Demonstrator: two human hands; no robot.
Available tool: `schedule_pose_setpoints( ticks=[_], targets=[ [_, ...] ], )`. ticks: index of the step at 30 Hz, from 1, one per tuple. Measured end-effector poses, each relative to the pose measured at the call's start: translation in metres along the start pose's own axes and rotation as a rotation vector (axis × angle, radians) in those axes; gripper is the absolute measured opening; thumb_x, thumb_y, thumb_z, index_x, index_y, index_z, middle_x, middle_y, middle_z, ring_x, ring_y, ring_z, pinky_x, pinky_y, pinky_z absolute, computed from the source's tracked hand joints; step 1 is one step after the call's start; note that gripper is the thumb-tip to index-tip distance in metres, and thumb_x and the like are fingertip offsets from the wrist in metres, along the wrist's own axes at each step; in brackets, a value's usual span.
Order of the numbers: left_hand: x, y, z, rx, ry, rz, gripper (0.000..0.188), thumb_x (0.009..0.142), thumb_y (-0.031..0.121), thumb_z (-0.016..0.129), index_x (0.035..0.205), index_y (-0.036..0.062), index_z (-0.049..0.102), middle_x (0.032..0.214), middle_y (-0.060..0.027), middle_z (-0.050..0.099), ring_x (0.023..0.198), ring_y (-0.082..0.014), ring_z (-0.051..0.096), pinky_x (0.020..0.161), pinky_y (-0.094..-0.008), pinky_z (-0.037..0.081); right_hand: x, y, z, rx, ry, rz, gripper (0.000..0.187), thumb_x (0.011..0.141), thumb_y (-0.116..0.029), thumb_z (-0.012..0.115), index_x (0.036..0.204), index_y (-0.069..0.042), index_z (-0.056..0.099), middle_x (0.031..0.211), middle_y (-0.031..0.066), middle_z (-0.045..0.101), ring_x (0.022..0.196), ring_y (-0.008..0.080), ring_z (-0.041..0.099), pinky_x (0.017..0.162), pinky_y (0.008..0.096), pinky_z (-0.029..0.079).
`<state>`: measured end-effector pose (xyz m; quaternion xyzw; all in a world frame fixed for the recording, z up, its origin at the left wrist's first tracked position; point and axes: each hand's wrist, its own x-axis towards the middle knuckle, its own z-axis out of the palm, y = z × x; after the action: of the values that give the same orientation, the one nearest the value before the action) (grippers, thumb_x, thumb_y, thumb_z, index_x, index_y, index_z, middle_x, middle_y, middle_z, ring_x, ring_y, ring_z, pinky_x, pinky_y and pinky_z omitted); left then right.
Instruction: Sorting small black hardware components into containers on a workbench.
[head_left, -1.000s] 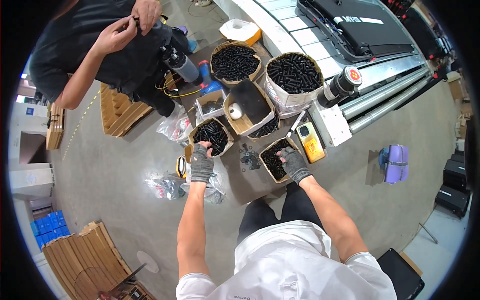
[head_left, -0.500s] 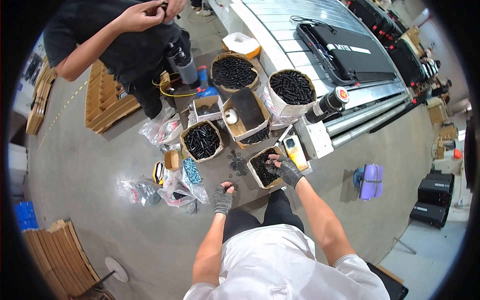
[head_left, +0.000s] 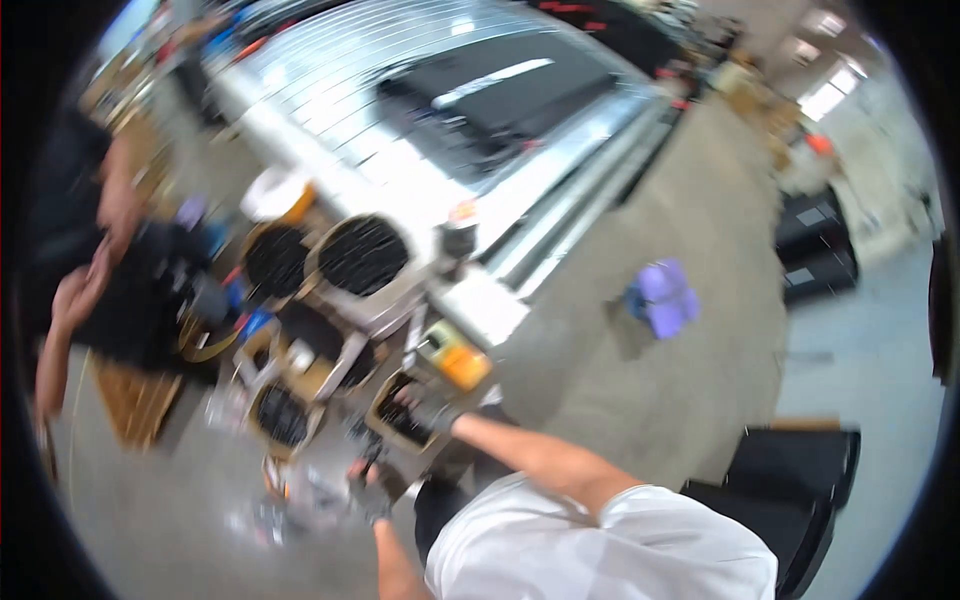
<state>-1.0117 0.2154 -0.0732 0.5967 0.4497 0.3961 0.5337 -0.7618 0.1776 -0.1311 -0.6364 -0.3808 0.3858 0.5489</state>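
The silver slatted-metal conveyor (head_left: 320, 100) bears a flat black rectangular case (head_left: 520, 85), its broad top presumably keeping that bulk off the work area. Beside it, a large pale open-topped carton (head_left: 372, 312) keeps many black rods (head_left: 363, 255) corralled. A small tan cardboard box (head_left: 395, 435) with dark small parts inside sits nearest the person, probably for short reaches. The right hand (head_left: 432, 408), in a grey fingerless fabric glove, dips its fingers into this box; blur prevents telling whether they pinch anything. The left hand (head_left: 370, 492), gloved alike, is just outside, near small dark loose pieces (head_left: 360, 430); whether its fingers are together or clamped cannot be told.
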Motion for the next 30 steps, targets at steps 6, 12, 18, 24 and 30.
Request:
schedule_pose_setpoints(
  ticks=[6, 12, 18, 24, 30],
  targets=[
    [0.006, -0.040, -0.031, -0.100, -0.073, -0.265, 0.021, 0.080, 0.011, 0.070, 0.097, 0.0043, 0.062, 0.092, -0.0072, 0.064, 0.081, -0.0186, 0.060, 0.071, -0.0314, 0.051, -0.002, -0.066, 0.018, -0.205, 0.255, -0.251, 0.006, 0.079, -0.003, 0.059, 0.082, -0.006, 0.064, 0.087, 0.0075, 0.065, 0.089, 0.0225, 0.062, 0.087, 0.0329, 0.048],
    [0.022, -0.018, -0.025, -0.188, -0.128, -0.450, 0.024, 0.082, 0.011, 0.070, 0.104, 0.0023, 0.065, 0.093, -0.0040, 0.066, 0.082, -0.0128, 0.061, 0.075, -0.0253, 0.049, -0.019, -0.116, -0.012, 1.031, -0.005, 0.490, 0.029, 0.088, -0.020, 0.062, 0.113, -0.004, 0.062, 0.094, 0.0042, 0.065, 0.085, 0.0139, 0.063, 0.073, 0.0251, 0.052],
    [0.025, 0.040, -0.032, -0.289, -0.104, -0.489, 0.021, 0.084, 0.007, 0.068, 0.102, 0.0017, 0.060, 0.087, -0.0078, 0.066, 0.073, -0.0158, 0.064, 0.068, -0.0269, 0.051, -0.032, -0.152, -0.008, 0.933, 0.027, 0.549, 0.025, 0.092, -0.014, 0.059, 0.116, -0.003, 0.060, 0.090, 0.0048, 0.064, 0.080, 0.0139, 0.062, 0.069, 0.0273, 0.052],
    [-0.002, 0.053, -0.040, -0.240, -0.080, -0.570, 0.016, 0.082, 0.004, 0.068, 0.095, 0.0020, 0.058, 0.077, -0.0075, 0.065, 0.066, -0.0163, 0.063, 0.064, -0.0281, 0.052, -0.049, -0.154, -0.008, 0.851, -0.138, 0.618, 0.025, 0.096, -0.014, 0.053, 0.118, -0.005, 0.058, 0.097, 0.0092, 0.065, 0.087, 0.0186, 0.064, 0.077, 0.0311, 0.054],
    [-0.013, 0.095, -0.012, -0.402, -0.015, -0.598, 0.018, 0.082, 0.004, 0.068, 0.098, 0.0016, 0.060, 0.081, -0.0078, 0.066, 0.068, -0.0149, 0.063, 0.065, -0.0271, 0.053, -0.039, -0.159, -0.003, 1.062, -0.291, 0.615, 0.045, 0.089, -0.012, 0.051, 0.131, 0.003, 0.047, 0.129, 0.0178, 0.054, 0.121, 0.0268, 0.053, 0.104, 0.0364, 0.042]
  ],
)
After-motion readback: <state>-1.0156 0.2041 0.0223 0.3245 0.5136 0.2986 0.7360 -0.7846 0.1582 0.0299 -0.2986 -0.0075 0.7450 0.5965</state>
